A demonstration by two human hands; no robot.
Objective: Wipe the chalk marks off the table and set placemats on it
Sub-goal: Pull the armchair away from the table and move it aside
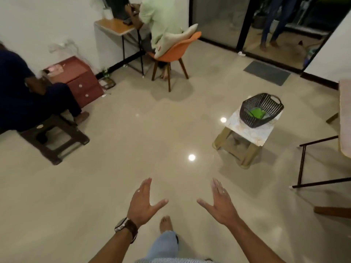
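Green cloth (256, 113) lies in the black slatted plastic basket (261, 109) on the marble-topped stool (250, 130), likely parked there for wiping. Left hand (143, 203) and right hand (220, 202) hang empty over the floor, fingers straight and spread. At the right edge shows the pale pink counter (345, 118); no placemats visible.

Brown-strapped watch (126, 229), light blue jeans (164, 245), bare foot (166, 223).
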